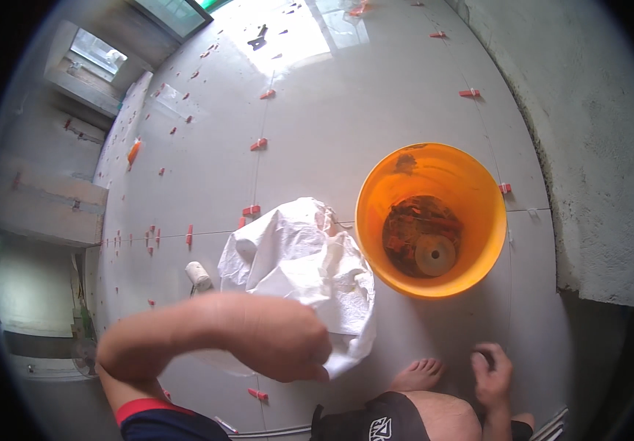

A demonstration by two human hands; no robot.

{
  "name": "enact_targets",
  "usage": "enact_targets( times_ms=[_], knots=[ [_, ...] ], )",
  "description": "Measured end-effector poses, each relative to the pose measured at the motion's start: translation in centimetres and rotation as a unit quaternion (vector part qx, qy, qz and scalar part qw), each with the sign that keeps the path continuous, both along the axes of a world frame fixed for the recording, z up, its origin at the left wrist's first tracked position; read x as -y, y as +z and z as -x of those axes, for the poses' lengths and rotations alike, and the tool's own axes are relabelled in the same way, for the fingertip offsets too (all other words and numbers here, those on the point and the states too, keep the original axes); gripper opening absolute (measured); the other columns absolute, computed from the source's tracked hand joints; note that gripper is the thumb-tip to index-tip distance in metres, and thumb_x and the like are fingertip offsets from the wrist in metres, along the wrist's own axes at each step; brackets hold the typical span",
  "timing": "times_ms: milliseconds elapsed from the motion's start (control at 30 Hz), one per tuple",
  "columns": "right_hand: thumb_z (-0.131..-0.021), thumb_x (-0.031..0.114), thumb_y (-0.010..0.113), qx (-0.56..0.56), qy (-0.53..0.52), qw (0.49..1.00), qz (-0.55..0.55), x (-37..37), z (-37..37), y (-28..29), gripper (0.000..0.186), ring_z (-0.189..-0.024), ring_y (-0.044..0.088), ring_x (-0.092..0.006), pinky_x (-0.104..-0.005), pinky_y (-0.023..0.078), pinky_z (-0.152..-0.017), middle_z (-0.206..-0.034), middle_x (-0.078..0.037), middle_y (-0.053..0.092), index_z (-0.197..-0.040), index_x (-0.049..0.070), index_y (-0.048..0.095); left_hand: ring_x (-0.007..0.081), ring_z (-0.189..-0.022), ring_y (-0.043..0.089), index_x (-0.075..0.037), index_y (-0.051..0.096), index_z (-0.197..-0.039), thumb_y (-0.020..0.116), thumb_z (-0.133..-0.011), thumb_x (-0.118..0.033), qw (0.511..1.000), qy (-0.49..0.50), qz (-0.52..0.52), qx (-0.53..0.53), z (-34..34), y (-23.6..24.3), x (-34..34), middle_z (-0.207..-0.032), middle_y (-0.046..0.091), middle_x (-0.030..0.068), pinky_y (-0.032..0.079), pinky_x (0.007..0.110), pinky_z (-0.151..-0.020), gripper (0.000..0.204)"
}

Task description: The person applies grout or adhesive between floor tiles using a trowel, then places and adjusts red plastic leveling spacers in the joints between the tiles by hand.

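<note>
Sack [284, 246], centre frame: left hand [291, 342] clenches its near edge, best held taut; right hand [493, 378], lower right, curls loosely, apparently empty.

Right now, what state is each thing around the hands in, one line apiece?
White sack: crumpled, contents unclear.
Left hand: curled at the sack, grip unclear.
Right hand: fingers curled, contents unclear.
Orange bucket: upright, uncovered, dirty inside.
Round disc: lying inside the bucket.
Red wedges: scattered, several in lines.
</note>
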State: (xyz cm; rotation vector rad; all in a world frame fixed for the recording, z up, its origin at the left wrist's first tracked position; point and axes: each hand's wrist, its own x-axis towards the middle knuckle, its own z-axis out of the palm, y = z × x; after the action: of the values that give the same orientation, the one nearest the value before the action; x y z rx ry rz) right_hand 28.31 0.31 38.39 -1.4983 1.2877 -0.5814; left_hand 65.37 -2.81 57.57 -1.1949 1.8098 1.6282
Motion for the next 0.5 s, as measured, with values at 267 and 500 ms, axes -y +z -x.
enact_targets(
  times_ms=[267, 500],
  knots=[
    [-0.085, 0.021, 0.067, 0.130, 0.431, 0.880, 0.151, 2.7, -16.8, 6.8, 0.023, -0.089, 0.064, -0.0298, -0.0375, 0.053, -0.075, -0.118, -0.012, 0.057, -0.106, 0.012, 0.063, 0.0358, -0.082, 0.061, 0.001, 0.061, -0.099, 0.053, -0.094, -0.023, 0.983, 0.184, -0.010, -0.026, -0.4, -7.4, -11.3, -0.089, 0.061, 0.0207, 0.048, 0.042, -0.074, 0.026],
    [-0.081, 0.019, 0.069, 0.030, 0.375, 0.898, 0.226, 0.5, -15.8, 0.0, 0.017, -0.081, 0.063, -0.0315, -0.0378, 0.052, -0.071, -0.102, -0.012, 0.061, -0.084, 0.003, 0.062, 0.0492, -0.113, 0.045, 0.007, 0.051, -0.116, 0.051, -0.089, -0.025, 0.794, 0.236, 0.425, 0.365, -2.2, -14.5, -15.1, -0.118, 0.049, 0.0325, 0.039, 0.050, -0.098, 0.042]
  ],
)
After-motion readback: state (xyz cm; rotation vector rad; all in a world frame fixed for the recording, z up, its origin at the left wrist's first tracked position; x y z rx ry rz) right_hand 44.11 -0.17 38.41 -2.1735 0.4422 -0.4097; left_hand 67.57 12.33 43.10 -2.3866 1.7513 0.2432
